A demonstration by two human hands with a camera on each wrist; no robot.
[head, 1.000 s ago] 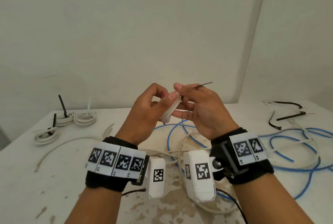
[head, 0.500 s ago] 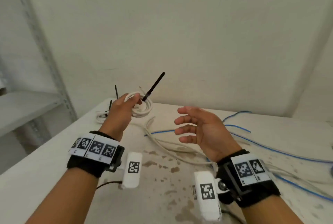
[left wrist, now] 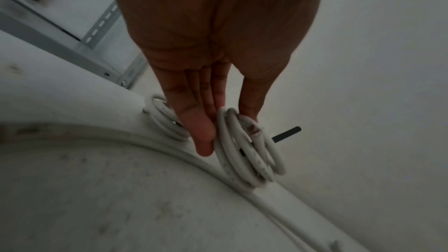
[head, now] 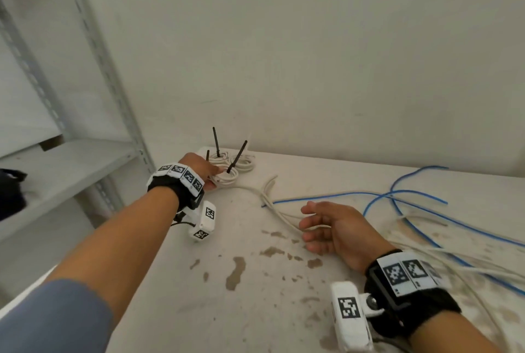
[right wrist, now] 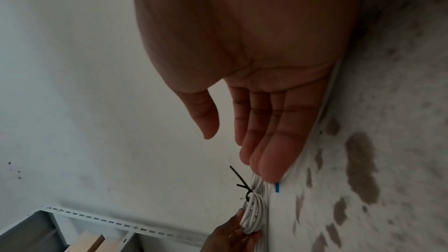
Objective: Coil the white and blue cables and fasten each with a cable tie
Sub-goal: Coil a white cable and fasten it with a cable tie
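Observation:
At the table's far left corner my left hand (head: 215,179) pinches a coiled white cable (head: 229,179) between thumb and fingers. The coil (left wrist: 244,158) stands on edge touching the table, and its black cable tie (head: 237,157) sticks up. My right hand (head: 308,223) hovers empty, fingers relaxed, just over loose white cables (head: 271,205) at mid table. Loose blue cable (head: 369,196) runs off to the right. In the right wrist view, the palm (right wrist: 242,45) is bare, and the tied coil (right wrist: 253,216) and a blue cable end (right wrist: 277,188) lie beyond the fingers.
Two more tied white coils (head: 243,163) (head: 220,155) with upright black ties sit right behind the held one, near the wall. A grey metal shelf rack (head: 113,97) stands left of the stained white table (head: 255,296). Tangled white and blue cables cover the right side.
My left hand carried the tied coil from in front of me out to the far left corner beside the other coils. The right hand let go and dropped open toward the loose cables.

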